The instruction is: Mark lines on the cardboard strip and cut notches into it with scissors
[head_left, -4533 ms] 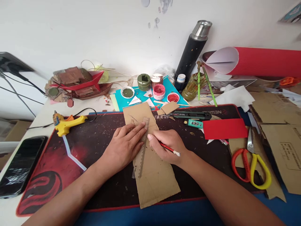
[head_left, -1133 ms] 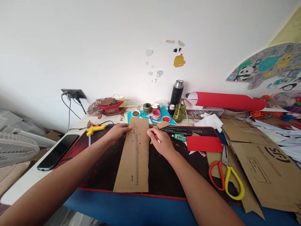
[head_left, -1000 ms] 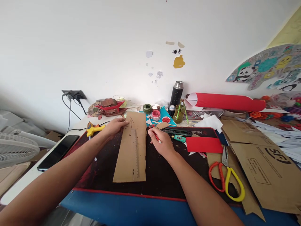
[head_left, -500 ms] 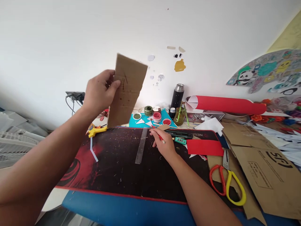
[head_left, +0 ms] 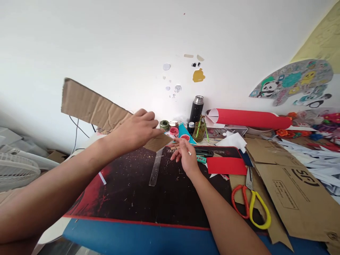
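My left hand (head_left: 138, 129) grips a long piece of brown cardboard (head_left: 87, 104), held tilted above the mat. Its upper left end rises toward the wall and its lower right end (head_left: 156, 142) shows past my fingers. Close to that lower corner is my right hand (head_left: 186, 156), palm partly turned up and fingers curled. A thin pencil (head_left: 189, 153) lies in it; only its pale end shows clearly. Whether the right fingertips touch the cardboard I cannot tell. Below the hands, a clear ruler (head_left: 155, 171) lies on the dark mat (head_left: 138, 198).
Scissors (head_left: 251, 202) lie right, beside a red paper sheet (head_left: 227, 165) and flattened cardboard (head_left: 300, 191). Paint jars (head_left: 174, 132), a brush jar (head_left: 199, 131) and a black flask (head_left: 197, 109) stand behind. A red paper roll (head_left: 252, 118) lies by the wall; a fan (head_left: 18, 168) stands left.
My left hand has turned the cardboard from nearly upright to a slanting position and brought it right and down, toward my right hand. The right hand has opened its fingers somewhat around the pencil.
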Motion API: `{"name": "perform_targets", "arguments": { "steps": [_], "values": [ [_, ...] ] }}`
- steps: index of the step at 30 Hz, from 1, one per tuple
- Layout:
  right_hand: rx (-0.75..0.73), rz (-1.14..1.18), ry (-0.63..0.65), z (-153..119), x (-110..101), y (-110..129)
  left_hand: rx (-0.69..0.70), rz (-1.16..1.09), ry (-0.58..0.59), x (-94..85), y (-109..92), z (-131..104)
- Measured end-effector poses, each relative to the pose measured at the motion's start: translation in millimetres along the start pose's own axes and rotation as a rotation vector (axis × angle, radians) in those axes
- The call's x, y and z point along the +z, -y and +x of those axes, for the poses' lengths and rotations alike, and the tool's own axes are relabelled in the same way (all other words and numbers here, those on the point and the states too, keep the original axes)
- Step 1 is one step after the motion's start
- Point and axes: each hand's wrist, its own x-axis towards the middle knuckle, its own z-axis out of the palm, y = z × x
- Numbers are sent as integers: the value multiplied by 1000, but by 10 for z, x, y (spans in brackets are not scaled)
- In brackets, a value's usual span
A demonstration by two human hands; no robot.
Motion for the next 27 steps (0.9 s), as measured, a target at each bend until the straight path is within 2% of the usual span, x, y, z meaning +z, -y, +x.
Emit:
{"name": "perform_targets", "arguments": {
  "steps": [3, 6, 7, 8, 9, 11, 14, 16, 18, 20, 22, 25, 27],
  "values": [
    [4, -53, 85, -75, 52, -24, 44, -114, 27, 135, -126, 63],
    [60, -51, 102, -96, 94, -53, 35, -218, 108, 228, -251, 147],
    [77, -38, 86, -87, 103, -58, 13, -219, 106, 245, -290, 166],
    [88, -22, 63, -71, 108, -60, -22, -211, 54, 256, -327, 172],
    [94, -6, 38, -52, 109, -61, -66, -196, -39, 261, -360, 164],
    [108, 27, -17, -7, 102, -59, -175, -154, -332, 267, -406, 93],
    [127, 74, -109, 54, 76, -62, -417, -125, -768, 324, -392, -108],
    [132, 103, -164, 79, 62, -69, -683, -233, -880, 432, -322, -241],
    [132, 127, -202, 88, 57, -73, -906, -499, -878, 590, -229, -329],
    [131, 142, -223, 85, 61, -72, -1021, -940, -807, 755, -156, -368],
    [133, 147, -233, 76, 68, -74, -1032, -1280, -668, 881, -140, -378],
    [135, 139, -234, 65, 79, -87, -932, -1382, -449, 978, -243, -373],
    [140, 125, -221, 59, 83, -99, -890, -1434, -402, 1015, -358, -364]
  ]
}}
